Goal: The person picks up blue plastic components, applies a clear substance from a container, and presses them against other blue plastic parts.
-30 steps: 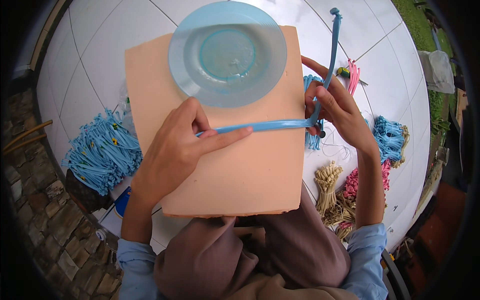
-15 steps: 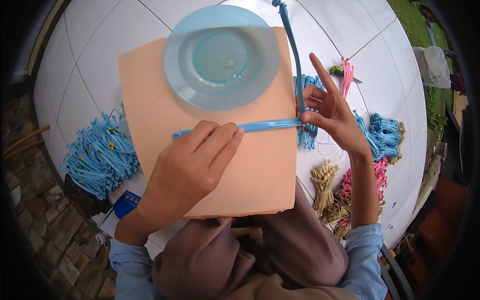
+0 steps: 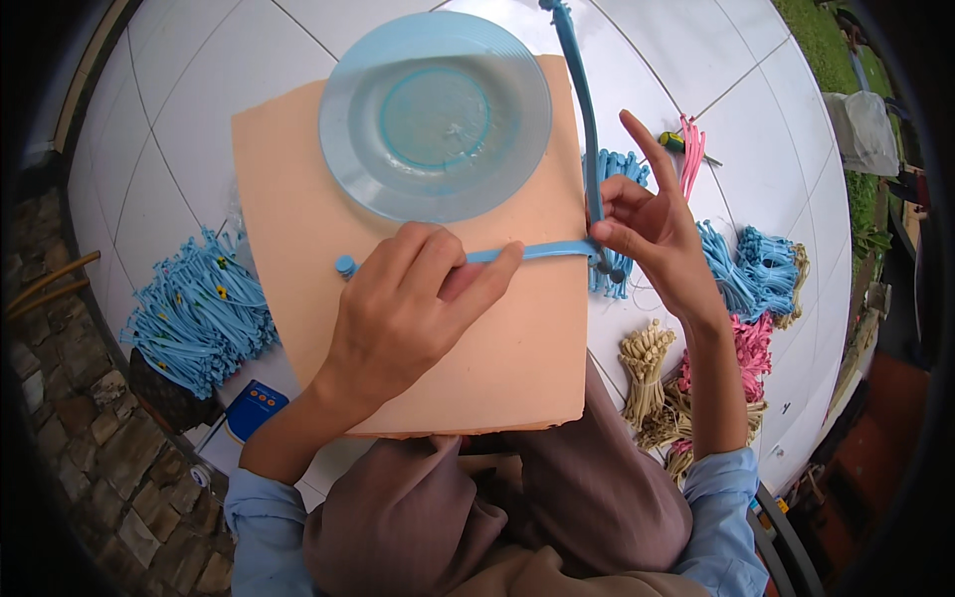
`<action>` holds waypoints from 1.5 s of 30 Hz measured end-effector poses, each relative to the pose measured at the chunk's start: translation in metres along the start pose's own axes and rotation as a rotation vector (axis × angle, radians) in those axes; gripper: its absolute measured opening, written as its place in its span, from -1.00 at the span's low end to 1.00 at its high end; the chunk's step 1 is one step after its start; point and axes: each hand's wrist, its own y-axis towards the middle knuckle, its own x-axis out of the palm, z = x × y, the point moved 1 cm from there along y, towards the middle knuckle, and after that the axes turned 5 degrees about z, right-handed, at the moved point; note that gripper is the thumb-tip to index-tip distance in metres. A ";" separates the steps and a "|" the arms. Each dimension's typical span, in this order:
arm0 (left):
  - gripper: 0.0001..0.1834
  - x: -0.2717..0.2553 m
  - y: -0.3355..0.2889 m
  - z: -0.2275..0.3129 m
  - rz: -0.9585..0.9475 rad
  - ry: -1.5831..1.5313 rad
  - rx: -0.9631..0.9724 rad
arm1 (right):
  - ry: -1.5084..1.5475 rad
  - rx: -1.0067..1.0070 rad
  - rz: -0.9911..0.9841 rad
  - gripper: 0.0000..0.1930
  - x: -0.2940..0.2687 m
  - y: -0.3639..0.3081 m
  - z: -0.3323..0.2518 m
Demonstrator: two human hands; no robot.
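Note:
A light-blue flexible strap [image 3: 557,249] lies across a peach-coloured board [image 3: 507,348] on my lap; its rounded left end sticks out past my knuckles. My left hand [image 3: 398,313] is closed around the strap, its index finger stretched along it. At the board's right edge my right hand [image 3: 668,239] pinches between thumb and fingers where the strap meets a second blue length [image 3: 587,119], which rises past the board's upper right corner. The index finger of that hand points up. Toward the far side of the board rests a translucent blue plate [image 3: 343,124] with a little liquid in it.
Blue straps [image 3: 204,318] lie heaped on the white tiles at left, beside a blue box [image 3: 256,408]. At right are blue bundles [image 3: 766,269], beige bundles [image 3: 645,368], pink bundles [image 3: 751,348] and a green-handled screwdriver [image 3: 672,141]. Stone paving [image 3: 129,497] borders the tiles.
My left hand has shifted slightly right along the strap, its index finger now reaching farther toward my right hand. The plate and board have moved a little left. My right hand keeps its pinch.

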 end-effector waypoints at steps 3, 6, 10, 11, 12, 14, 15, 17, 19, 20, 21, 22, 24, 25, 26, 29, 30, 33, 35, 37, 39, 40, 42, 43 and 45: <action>-0.60 0.000 -0.003 0.001 0.029 0.016 -0.019 | 0.016 -0.001 0.011 -0.11 0.001 0.000 0.000; -0.53 0.001 -0.005 0.001 0.021 -0.002 -0.032 | -0.001 0.024 0.021 -0.13 0.003 0.000 -0.002; -0.53 0.006 -0.004 0.001 0.103 -0.027 0.002 | -0.002 0.010 0.034 -0.13 0.003 -0.001 0.003; -0.55 0.004 -0.003 0.001 0.088 -0.034 0.011 | -0.006 0.001 0.051 -0.14 0.004 -0.002 0.004; -0.56 0.004 -0.003 0.001 0.073 -0.041 0.020 | -0.011 -0.009 0.069 -0.14 0.005 -0.002 0.004; -0.58 0.004 -0.005 0.002 0.084 -0.065 0.016 | -0.021 -0.027 0.098 -0.13 0.008 -0.005 0.004; -0.60 0.005 -0.005 0.002 0.095 -0.088 0.012 | -0.031 -0.045 0.128 -0.13 0.010 -0.006 0.003; -0.61 0.006 -0.006 0.001 0.108 -0.087 0.018 | -0.061 -0.110 0.153 -0.17 0.014 -0.008 0.005; -0.62 0.007 -0.007 0.000 0.123 -0.086 0.025 | -0.091 -0.175 0.178 -0.20 0.015 -0.009 0.009; -0.61 0.008 -0.007 -0.001 0.126 -0.114 0.019 | -0.178 -0.285 0.209 -0.25 0.013 -0.010 0.014; -0.61 0.009 -0.007 -0.001 0.129 -0.142 0.013 | -0.265 -0.395 0.239 -0.30 0.011 -0.010 0.018; -0.61 0.009 -0.006 0.000 0.130 -0.141 0.013 | -0.343 -0.464 0.232 -0.41 0.007 -0.011 0.021; -0.61 0.008 -0.005 -0.001 0.125 -0.159 -0.010 | -0.600 -0.609 0.233 -0.44 0.004 -0.009 0.017; -0.61 0.008 -0.005 -0.001 0.126 -0.154 -0.015 | -0.861 -0.751 0.240 -0.47 0.005 -0.008 0.014; -0.61 0.008 -0.005 -0.001 0.138 -0.156 -0.007 | -0.772 -0.688 0.237 -0.57 0.008 -0.010 0.013; -0.60 0.010 -0.007 -0.002 0.159 -0.154 0.008 | -0.979 -0.675 0.222 -0.60 0.013 -0.013 0.004; -0.59 0.010 -0.008 -0.002 0.165 -0.151 0.015 | -0.977 -0.677 0.220 -0.60 0.013 -0.013 0.003; -0.60 0.010 -0.008 -0.001 0.151 -0.134 0.022 | -1.100 -0.723 0.194 -0.61 0.015 -0.014 0.000; -0.61 0.010 -0.008 0.000 0.150 -0.126 0.021 | -1.180 -0.822 0.166 -0.57 0.016 -0.013 -0.001; -0.62 0.009 -0.007 0.000 0.148 -0.117 0.018 | -1.186 -0.840 0.167 -0.55 0.017 -0.013 0.002; -0.65 0.005 -0.005 0.001 0.111 -0.165 -0.026 | -1.191 -0.859 0.167 -0.52 0.018 -0.013 0.002; -0.65 0.006 -0.005 0.000 0.111 -0.164 -0.027 | -1.193 -0.852 0.155 -0.51 0.019 -0.013 0.001; -0.65 0.006 -0.006 -0.001 0.111 -0.191 -0.039 | -1.195 -0.846 0.142 -0.49 0.021 -0.014 -0.001; -0.65 0.006 -0.006 -0.001 0.111 -0.190 -0.040 | -1.206 -0.842 0.135 -0.49 0.022 -0.014 -0.003; -0.65 0.006 -0.005 0.000 0.103 -0.204 -0.057 | -1.217 -0.837 0.127 -0.49 0.021 -0.014 -0.003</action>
